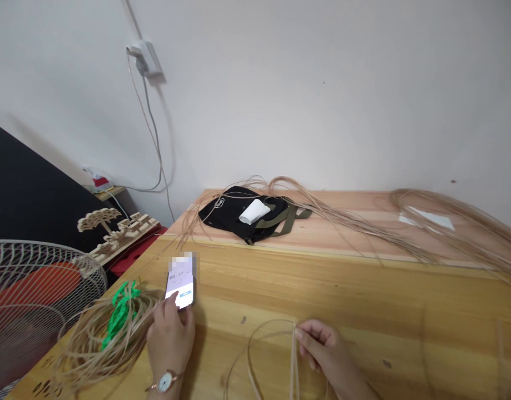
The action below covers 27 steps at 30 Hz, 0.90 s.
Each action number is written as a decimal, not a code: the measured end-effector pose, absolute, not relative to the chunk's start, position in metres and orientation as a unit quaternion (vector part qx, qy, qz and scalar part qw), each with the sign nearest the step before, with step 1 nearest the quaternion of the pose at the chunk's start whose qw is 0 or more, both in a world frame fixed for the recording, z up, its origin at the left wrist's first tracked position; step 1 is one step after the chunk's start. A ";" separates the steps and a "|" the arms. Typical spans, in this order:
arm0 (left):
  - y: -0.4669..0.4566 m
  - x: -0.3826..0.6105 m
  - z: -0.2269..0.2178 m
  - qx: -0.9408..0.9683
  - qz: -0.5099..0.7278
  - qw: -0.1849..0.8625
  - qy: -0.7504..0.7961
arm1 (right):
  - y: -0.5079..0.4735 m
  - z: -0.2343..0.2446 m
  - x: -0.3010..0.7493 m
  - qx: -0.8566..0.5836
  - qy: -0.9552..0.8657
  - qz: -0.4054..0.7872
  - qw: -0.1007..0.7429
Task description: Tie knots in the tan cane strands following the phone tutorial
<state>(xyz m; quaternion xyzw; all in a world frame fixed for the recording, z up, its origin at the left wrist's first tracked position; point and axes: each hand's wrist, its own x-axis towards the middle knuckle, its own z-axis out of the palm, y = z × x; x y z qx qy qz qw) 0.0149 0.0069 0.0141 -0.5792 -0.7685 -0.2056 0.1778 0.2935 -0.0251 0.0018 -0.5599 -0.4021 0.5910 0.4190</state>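
Note:
My left hand (pixel 172 333), with a watch (pixel 164 382) on its wrist, reaches over a phone (pixel 180 286) lying on the table. Its index finger touches the lit screen, which shows timer-like digits, and its thumb is at the lower edge. My right hand (pixel 324 344) pinches thin rattan strips (pixel 294 355) where they meet; they loop out to the left and hang down past the frame's bottom edge. Beside my left hand lies a coil of rattan strips (pixel 130 344) tied with a green plastic band (pixel 119 316).
A black bag (pixel 226 216) with a white paper roll (pixel 254 211) on it lies at the table's back. Long loose strands (pixel 347 222) stretch rightward, some over a white sheet (pixel 430 218). A fan (pixel 30 294) and a wooden model (pixel 117 239) stand left of the table.

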 end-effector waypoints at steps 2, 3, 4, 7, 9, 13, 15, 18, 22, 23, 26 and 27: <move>0.008 0.014 0.014 -0.581 -0.225 0.151 -0.768 | -0.026 0.002 0.293 -0.560 -0.404 0.591 0.417; 0.009 0.013 0.014 -0.582 -0.236 0.132 -0.767 | -0.026 0.002 0.293 -0.559 -0.404 0.591 0.417; 0.009 0.012 0.013 -0.582 -0.249 0.113 -0.766 | -0.026 0.003 0.293 -0.559 -0.404 0.591 0.419; 0.011 0.009 0.010 -0.584 -0.284 0.077 -0.756 | -0.026 0.004 0.292 -0.563 -0.397 0.590 0.421; 0.011 0.007 0.008 -0.587 -0.296 0.075 -0.750 | -0.026 0.005 0.292 -0.566 -0.393 0.590 0.420; 0.011 0.006 0.007 -0.586 -0.306 0.086 -0.745 | -0.026 0.004 0.293 -0.563 -0.402 0.590 0.416; 0.011 0.006 0.008 -0.581 -0.306 0.087 -0.749 | -0.026 0.004 0.293 -0.563 -0.404 0.588 0.417; 0.011 0.007 0.011 -0.574 -0.303 0.088 -0.755 | -0.026 0.005 0.292 -0.563 -0.400 0.588 0.421; 0.011 0.008 0.013 -0.571 -0.301 0.090 -0.758 | -0.026 0.005 0.292 -0.560 -0.400 0.592 0.420; 0.011 0.009 0.014 -0.569 -0.300 0.089 -0.760 | -0.026 0.005 0.292 -0.559 -0.400 0.593 0.420; 0.011 0.008 0.013 -0.569 -0.298 0.084 -0.762 | -0.026 0.005 0.292 -0.555 -0.402 0.593 0.423; 0.011 0.008 0.013 -0.573 -0.298 0.081 -0.759 | -0.026 0.005 0.292 -0.555 -0.403 0.592 0.423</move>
